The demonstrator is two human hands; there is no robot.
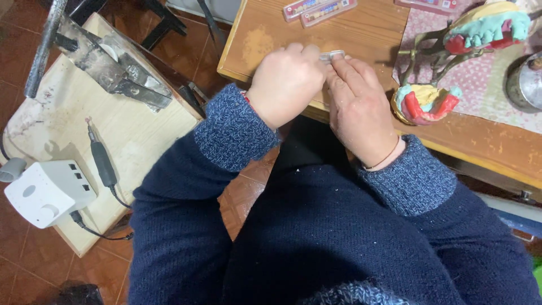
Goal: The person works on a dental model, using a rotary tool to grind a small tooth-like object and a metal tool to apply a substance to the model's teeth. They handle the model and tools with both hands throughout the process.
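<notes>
Starting left: a pale side board (130, 135) sits low over the red tile floor (22, 265), carrying a white control box (48, 192), a dark rotary handpiece (101, 161) with its cable, and a grimy metal bracket (116, 70); bare board shows between them. Floor gap separates this board from the wooden worktop (265, 39), whose near-left corner and front edge run diagonally under both hands. Left hand (285, 82) is curled tight, fingers (305, 53) pinching a small clear strip (332, 55) from the left. Right hand (358, 110) meets it, index and thumb tips closed on the same strip from the right, so the strip is held between both hands just above the worktop edge. Bare wood lies beyond the hands up to two pink tooth cards (319, 10) at the far edge. Just right of the right hand, nearly touching, a dental cast (423, 104) in yellow, green and red lies on a dotted cloth (485, 85); a second cast (488, 25) sits in a metal articulator behind it. A metal pot (525, 82) shows at far right.
</notes>
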